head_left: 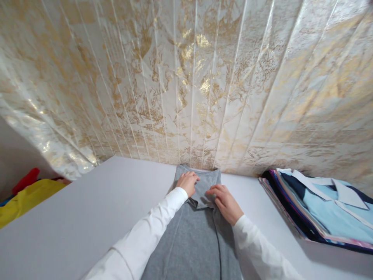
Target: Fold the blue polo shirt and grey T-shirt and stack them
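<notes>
head view: both hands' curled fingers (194, 179) pinch the grey shirt (195, 237) beneath them.

— Any writing, labels or numbers to read here?

— None that I can make out. The grey garment (195, 233) lying on the tabletop (72, 225) shows plain cloth, with no tag or print in sight.

— And the stack of folded shirts (326, 206) at the right edge?

— Only coloured cloth and collars; no brand or size mark is legible. The gold-patterned wall (186, 77) behind the far edge carries marbling, not letters.
</notes>
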Tool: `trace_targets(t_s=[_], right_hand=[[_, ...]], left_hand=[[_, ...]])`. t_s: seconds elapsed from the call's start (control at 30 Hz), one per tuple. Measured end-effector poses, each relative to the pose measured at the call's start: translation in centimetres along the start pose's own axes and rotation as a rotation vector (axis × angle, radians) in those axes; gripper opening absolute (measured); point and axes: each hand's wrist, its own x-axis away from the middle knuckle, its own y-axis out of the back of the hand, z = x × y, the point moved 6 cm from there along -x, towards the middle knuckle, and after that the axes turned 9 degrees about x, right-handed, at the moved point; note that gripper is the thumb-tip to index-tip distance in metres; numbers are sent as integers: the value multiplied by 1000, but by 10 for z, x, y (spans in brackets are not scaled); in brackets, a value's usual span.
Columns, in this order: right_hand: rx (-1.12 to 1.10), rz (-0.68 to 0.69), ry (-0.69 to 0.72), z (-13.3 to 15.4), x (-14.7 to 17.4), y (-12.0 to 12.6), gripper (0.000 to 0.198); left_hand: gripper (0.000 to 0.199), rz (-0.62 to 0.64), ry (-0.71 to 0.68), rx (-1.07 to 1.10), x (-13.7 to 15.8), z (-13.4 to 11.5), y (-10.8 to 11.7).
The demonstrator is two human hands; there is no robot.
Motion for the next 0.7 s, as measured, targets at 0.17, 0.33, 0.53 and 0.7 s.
trace_targets(t_s=[0.17,0.33,0.53,0.7], right_hand=[[70,29,-393,-98,-27,16,25],[91,150,-601,-136,-59,-2,28],[63,245,-646,-148,-83,-24,30],[67,233,-599,-156,-80,-16,29]], left_hand=[[22,40,-122,61,-9,-39,-21],[33,1,-78,106,-16,-57,-42],[50,10,54,166,-23,-39,-54],[46,6,102,184,-31,-20,-46]])
